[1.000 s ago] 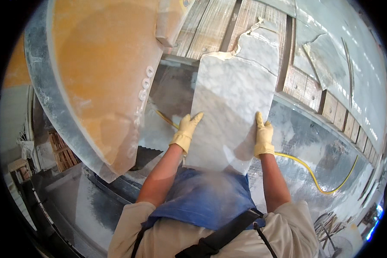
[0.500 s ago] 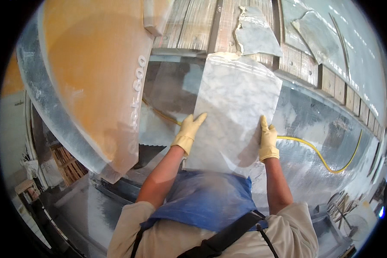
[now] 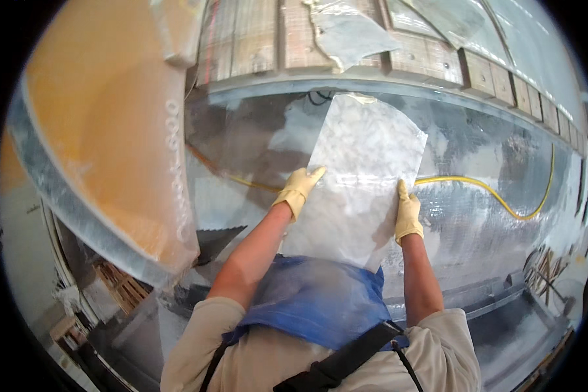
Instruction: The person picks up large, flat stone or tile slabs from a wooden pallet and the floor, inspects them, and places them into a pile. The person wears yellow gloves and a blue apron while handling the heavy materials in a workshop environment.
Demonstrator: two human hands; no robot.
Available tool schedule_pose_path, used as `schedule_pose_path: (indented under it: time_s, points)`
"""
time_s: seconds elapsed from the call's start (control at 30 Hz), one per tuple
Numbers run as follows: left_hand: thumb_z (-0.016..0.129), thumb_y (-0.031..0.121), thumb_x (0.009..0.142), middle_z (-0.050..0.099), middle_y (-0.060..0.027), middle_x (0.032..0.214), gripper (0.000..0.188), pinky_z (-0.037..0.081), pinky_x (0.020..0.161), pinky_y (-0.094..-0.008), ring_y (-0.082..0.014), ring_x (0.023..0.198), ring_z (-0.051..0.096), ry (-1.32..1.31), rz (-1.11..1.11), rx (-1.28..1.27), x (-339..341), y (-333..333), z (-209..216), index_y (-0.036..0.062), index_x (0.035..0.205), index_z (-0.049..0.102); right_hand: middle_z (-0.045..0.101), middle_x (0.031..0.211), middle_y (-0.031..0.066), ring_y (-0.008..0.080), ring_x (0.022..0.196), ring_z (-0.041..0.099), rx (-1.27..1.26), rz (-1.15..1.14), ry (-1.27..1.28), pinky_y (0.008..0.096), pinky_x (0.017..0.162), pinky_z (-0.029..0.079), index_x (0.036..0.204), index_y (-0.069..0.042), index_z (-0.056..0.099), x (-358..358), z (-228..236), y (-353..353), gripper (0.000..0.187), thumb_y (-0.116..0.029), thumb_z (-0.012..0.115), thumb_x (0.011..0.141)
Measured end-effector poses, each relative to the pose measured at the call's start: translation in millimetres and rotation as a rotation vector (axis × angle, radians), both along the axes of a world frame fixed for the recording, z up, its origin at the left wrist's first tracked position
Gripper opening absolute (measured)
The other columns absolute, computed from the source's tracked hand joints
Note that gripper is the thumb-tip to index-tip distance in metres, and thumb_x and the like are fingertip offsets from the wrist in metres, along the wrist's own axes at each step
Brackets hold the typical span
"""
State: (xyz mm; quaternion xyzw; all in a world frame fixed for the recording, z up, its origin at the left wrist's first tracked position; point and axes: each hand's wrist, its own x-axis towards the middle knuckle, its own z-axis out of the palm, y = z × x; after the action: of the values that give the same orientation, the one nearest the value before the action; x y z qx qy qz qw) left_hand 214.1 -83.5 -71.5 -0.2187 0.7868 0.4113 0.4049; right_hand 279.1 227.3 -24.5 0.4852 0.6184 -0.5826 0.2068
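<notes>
A grey-white marbled stone slab is held in front of me, its lower edge against my blue apron. My left hand, in a pale yellow rubber glove, grips the slab's left edge with the thumb on its face. On the opposite edge my right hand, gloved alike, grips with the thumb up and the fingers mostly hidden behind. The far edge of the slab is rough, with a small cream patch along it.
Large orange slabs lean at the left. A yellow hose runs behind the slab and curves off right. Along the far side, wooden blocks carry a broken stone piece and larger sheets. A wooden pallet stands lower left.
The slab's far end has come away from the wooden blocks and tipped to the right, both hands keeping their grip. My view has shifted to the right.
</notes>
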Motion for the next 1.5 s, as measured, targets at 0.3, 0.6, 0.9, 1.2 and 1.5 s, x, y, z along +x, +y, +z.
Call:
schedule_pose_path:
  time_s: [0.3, 0.6, 0.9, 1.2, 1.5]
  points:
    - [0.064, 0.068, 0.083, 0.06, -0.0299, 0.131, 0.091, 0.044, 0.104, -0.0431, -0.0398, 0.124, 0.058, 0.137, -0.288, 0.177, -55.2, 136.3, 7.6, -0.0086, 0.132, 0.057, 0.06, 0.089, 0.0015, 0.0126, 0.077, 0.054, 0.222, -0.346, 0.076, 0.0282, 0.066, 0.046, 0.104, 0.003, 0.063, 35.1, 54.1, 92.1, 0.06, -0.055, 0.067, 0.092]
    - [0.067, 0.058, 0.091, 0.068, -0.0227, 0.115, 0.078, 0.05, 0.095, -0.0354, -0.0237, 0.109, 0.064, 0.292, -0.487, 0.539, -146.9, 304.5, 116.2, -0.0133, 0.121, 0.062, 0.064, 0.091, -0.0001, 0.0105, 0.079, 0.059, 0.267, -0.747, 0.511, 0.0274, 0.069, 0.048, 0.098, -0.003, 0.066, 62.1, 116.2, 203.0, 0.037, -0.04, 0.071, 0.095]
    - [0.065, 0.06, 0.091, 0.065, -0.0089, 0.107, 0.074, 0.046, 0.089, -0.0284, -0.0133, 0.1, 0.056, 0.318, -0.622, 0.562, -185.5, 436.7, 149.2, -0.0092, 0.116, 0.066, 0.067, 0.092, 0.0024, 0.0112, 0.08, 0.062, 0.325, -0.909, 0.564, 0.0274, 0.07, 0.051, 0.101, 0.002, 0.068, 61.0, 136.5, 290.3, 0.046, -0.044, 0.067, 0.096]
    - [0.059, 0.053, 0.096, 0.069, -0.0112, 0.114, 0.067, 0.048, 0.09, -0.0296, -0.016, 0.103, 0.063, 0.042, -0.674, 0.564, -193.3, 543.4, 105.5, -0.0087, 0.122, 0.065, 0.068, 0.095, 0.0026, 0.0116, 0.082, 0.063, 0.262, -1.13, 0.492, 0.026, 0.071, 0.052, 0.106, -0.001, 0.069, 63.0, 128.5, 348.9, 0.045, -0.045, 0.066, 0.096]
    - [0.039, -0.004, 0.087, 0.042, -0.0206, 0.147, 0.07, 0.038, 0.113, -0.0376, -0.0331, 0.132, 0.046, 0.473, -1.449, 0.641, -208.2, 669.2, 87.3, 0.0164, 0.154, 0.031, 0.063, 0.091, 0.0047, 0.0152, 0.082, 0.058, 0.791, -0.951, 0.512, 0.0301, 0.073, 0.05, 0.108, 0.001, 0.065, 81.2, 150.5, 422.4, 0.029, -0.024, 0.069, 0.093]
